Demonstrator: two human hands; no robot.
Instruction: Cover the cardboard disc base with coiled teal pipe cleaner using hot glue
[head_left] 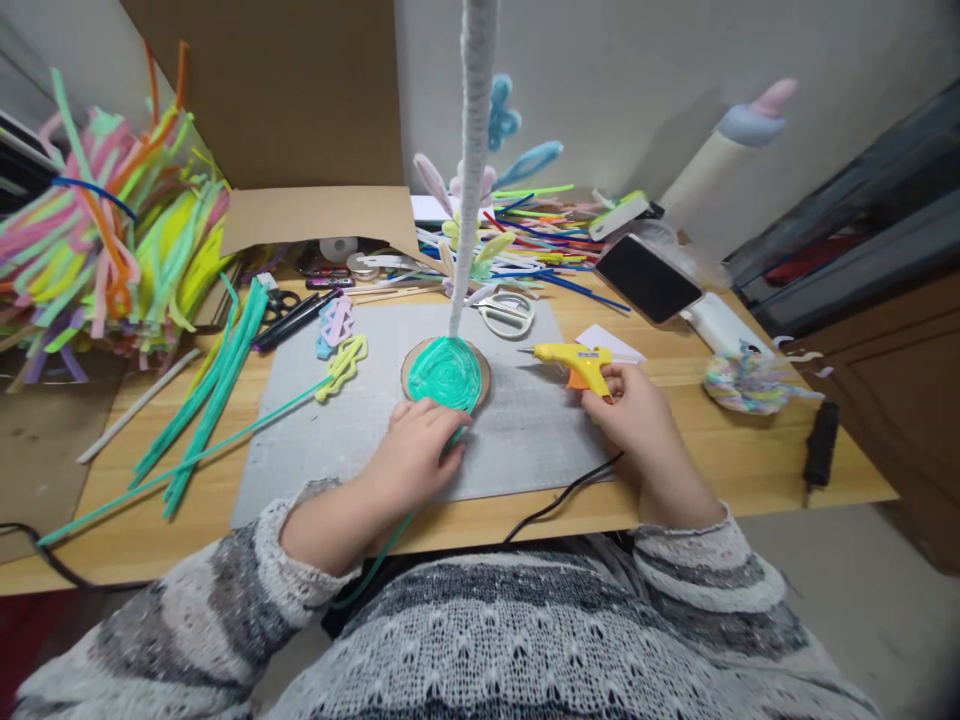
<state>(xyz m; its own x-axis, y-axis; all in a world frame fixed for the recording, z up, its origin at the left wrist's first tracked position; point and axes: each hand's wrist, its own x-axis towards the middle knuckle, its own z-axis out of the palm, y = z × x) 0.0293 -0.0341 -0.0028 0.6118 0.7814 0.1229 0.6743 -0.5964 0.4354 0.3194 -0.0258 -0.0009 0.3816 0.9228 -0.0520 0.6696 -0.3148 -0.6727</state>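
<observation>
A round wooden slice (487,385) lies on the grey mat, its top covered by a coil of green pipe cleaner (445,372). A tall white wrapped stem (471,150) rises upright from the coil's far edge. My left hand (421,448) is at the coil's near edge, its fingers closed on the green pipe cleaner, whose loose tail hangs below towards my lap. My right hand (634,405) grips a yellow hot glue gun (577,362) by its handle. The gun's nozzle points left, apart from the wooden slice.
Green pipe cleaners (214,400) and bent pastel pieces (341,365) lie left of the slice. White-handled scissors (506,314) rest behind it. A phone (649,278) and a black-handled tool (821,440) are on the right. A black cable (562,495) crosses the table's front edge.
</observation>
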